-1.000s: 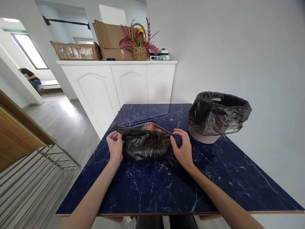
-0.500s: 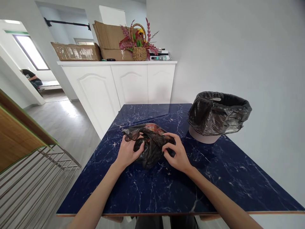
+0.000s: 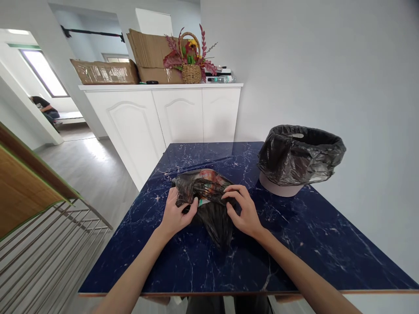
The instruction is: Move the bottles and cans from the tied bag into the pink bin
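A small black plastic bag [image 3: 209, 205] with reddish contents showing at its top lies on the dark blue marble table [image 3: 294, 244]. My left hand [image 3: 176, 212] grips the bag's left side, fingers curled into the plastic. My right hand [image 3: 242, 209] pinches the gathered plastic on the right side. The bag's opening is bunched between both hands, and a loose tail of plastic hangs toward me.
A bin lined with a black bag [image 3: 299, 157] stands at the table's back right, near the wall. Behind the table is a white cabinet [image 3: 163, 113] with cardboard boxes and a flower basket [image 3: 191, 56]. A metal railing [image 3: 49, 244] runs at the left. A person sits far back left.
Both hands came inward from the bag's stretched-out ends and bunched the plastic together. The bag went from wide and flat to a gathered bundle with a tail toward me.
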`<state>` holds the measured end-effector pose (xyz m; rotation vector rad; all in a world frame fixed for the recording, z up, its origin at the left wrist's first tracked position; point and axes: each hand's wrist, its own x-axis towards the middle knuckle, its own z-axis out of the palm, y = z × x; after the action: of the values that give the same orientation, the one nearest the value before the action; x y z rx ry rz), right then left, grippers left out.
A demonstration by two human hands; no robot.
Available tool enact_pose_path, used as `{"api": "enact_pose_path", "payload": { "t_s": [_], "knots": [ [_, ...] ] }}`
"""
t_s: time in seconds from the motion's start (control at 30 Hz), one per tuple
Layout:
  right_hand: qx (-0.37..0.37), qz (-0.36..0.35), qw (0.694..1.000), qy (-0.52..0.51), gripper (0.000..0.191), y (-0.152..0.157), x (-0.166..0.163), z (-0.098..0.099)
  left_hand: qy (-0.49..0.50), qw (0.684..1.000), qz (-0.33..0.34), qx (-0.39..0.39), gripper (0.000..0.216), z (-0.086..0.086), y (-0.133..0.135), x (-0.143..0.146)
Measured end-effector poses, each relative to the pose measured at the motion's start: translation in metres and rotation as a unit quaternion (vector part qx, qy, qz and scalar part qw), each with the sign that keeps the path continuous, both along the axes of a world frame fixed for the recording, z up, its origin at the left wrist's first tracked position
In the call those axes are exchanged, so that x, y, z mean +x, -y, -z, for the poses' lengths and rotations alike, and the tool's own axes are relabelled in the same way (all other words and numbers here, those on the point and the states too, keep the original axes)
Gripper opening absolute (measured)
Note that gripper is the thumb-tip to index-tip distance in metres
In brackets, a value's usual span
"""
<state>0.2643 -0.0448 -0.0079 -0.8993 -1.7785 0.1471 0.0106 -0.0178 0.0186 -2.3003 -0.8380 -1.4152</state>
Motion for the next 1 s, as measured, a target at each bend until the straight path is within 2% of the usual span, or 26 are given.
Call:
{"api": "enact_pose_path", "payload": {
  "t_s": [0.1, 0.2, 0.3, 0.4, 0.6, 0.73, 0.83, 0.93, 1.0],
  "knots": [
    [0.051, 0.001, 0.998, 0.035, 0.031, 0.003, -0.002, -0.004, -0.023, 0.999, 0.033, -0.014, 0.033, -0.007, 0.02, -0.001],
    [0.114, -0.028, 0.989, 0.088, 0.041, 0.01, -0.005, -0.011, -0.082, 0.995, 0.044, -0.035, 0.032, -0.012, 0.043, -0.009],
    [0.148, -0.084, 0.977, 0.131, 0.045, 0.02, -0.01, -0.016, -0.161, 0.985, 0.012, -0.051, 0.025, -0.017, 0.06, -0.023],
    [0.159, -0.115, 0.966, 0.167, 0.036, 0.027, -0.015, -0.018, -0.228, 0.971, -0.038, -0.061, 0.018, -0.019, 0.067, -0.04],
    [0.14, -0.093, 0.954, 0.248, 0.023, 0.033, -0.01, -0.007, -0.291, 0.937, -0.173, -0.087, 0.021, -0.016, 0.057, -0.068],
    [0.122, -0.06, 0.946, 0.296, 0.024, 0.039, 0.002, 0.002, -0.292, 0.907, -0.254, -0.169, 0.031, -0.016, 0.046, -0.077],
    [0.101, -0.034, 0.938, 0.329, 0.027, 0.046, 0.012, 0.005, -0.288, 0.889, -0.263, -0.241, 0.028, -0.018, 0.039, -0.082],
    [0.071, -0.018, 0.938, 0.339, 0.027, 0.053, 0.024, 0.005, -0.294, 0.882, -0.235, -0.284, 0.01, -0.018, 0.034, -0.086],
    [0.057, -0.009, 0.942, 0.332, 0.026, 0.056, 0.032, 0.005, -0.293, 0.879, -0.218, -0.307, 0.008, -0.018, 0.032, -0.088]
  ]
}}
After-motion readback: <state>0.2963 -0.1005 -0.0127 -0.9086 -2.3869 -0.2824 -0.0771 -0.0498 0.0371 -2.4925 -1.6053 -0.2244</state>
